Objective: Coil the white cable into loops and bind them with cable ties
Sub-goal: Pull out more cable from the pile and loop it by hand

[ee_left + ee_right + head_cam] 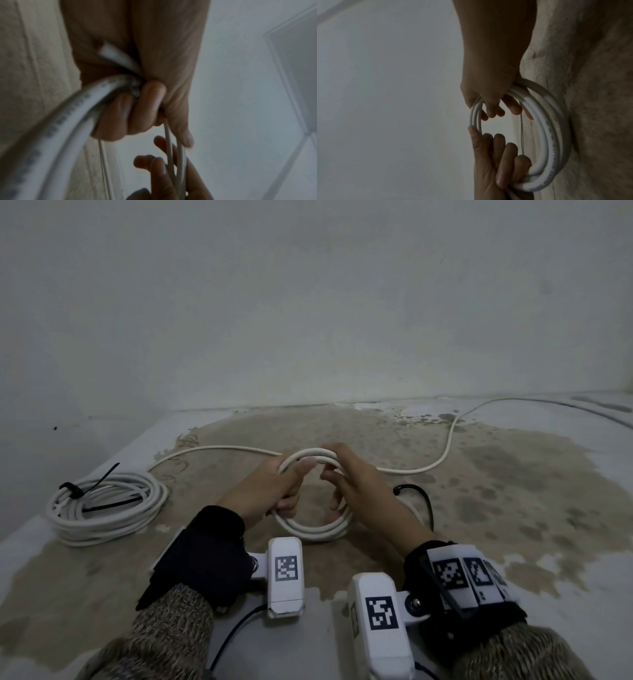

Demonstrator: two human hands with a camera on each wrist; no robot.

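Head view: left hand [270,491] and right hand [356,484] each grip smooth round white cable loops [315,530].

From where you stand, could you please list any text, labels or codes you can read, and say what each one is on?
No words or numbers are legible.
Print along the white cable: too blurred to read.
Square black-and-white marker codes on the left wrist camera and the right wrist band: patterns only, no text.
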